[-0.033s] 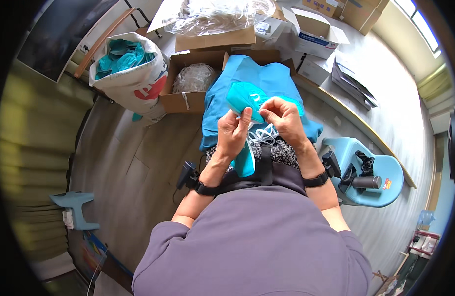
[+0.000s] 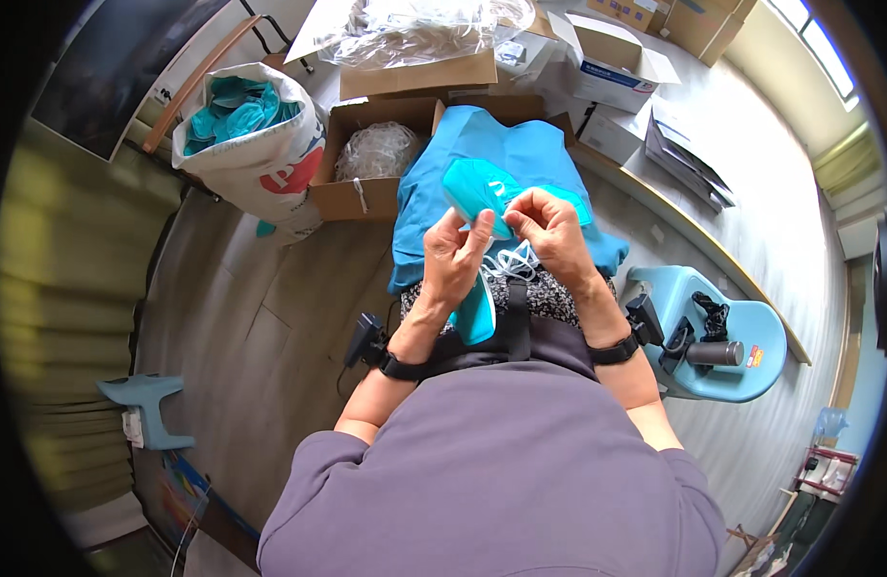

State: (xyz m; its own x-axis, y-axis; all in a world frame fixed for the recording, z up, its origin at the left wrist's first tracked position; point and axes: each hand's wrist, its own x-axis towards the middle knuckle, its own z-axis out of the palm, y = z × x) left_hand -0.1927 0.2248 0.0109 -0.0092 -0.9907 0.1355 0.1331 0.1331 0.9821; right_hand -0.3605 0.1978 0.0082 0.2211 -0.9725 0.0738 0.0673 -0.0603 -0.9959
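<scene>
Teal fabric piece [image 2: 474, 183] with a white mark is held up over a blue cloth [image 2: 434, 207] that lies across the lap. The left hand [image 2: 455, 258] grips its lower edge, thumb in front. The right hand [image 2: 549, 231] has thumb and forefinger closed in a pinch on its right edge; more teal fabric [image 2: 570, 200] shows behind that hand. White cords [image 2: 514, 260] lie between the wrists, and another teal strip [image 2: 476, 315] rests on the lap below the left hand. Beyond stand a cardboard box [image 2: 352, 200] with clear strands inside and a white sack [image 2: 241, 173] full of teal pieces. To the right, a blue stool [image 2: 722, 385] bears a dark cylinder [image 2: 715, 354].
</scene>
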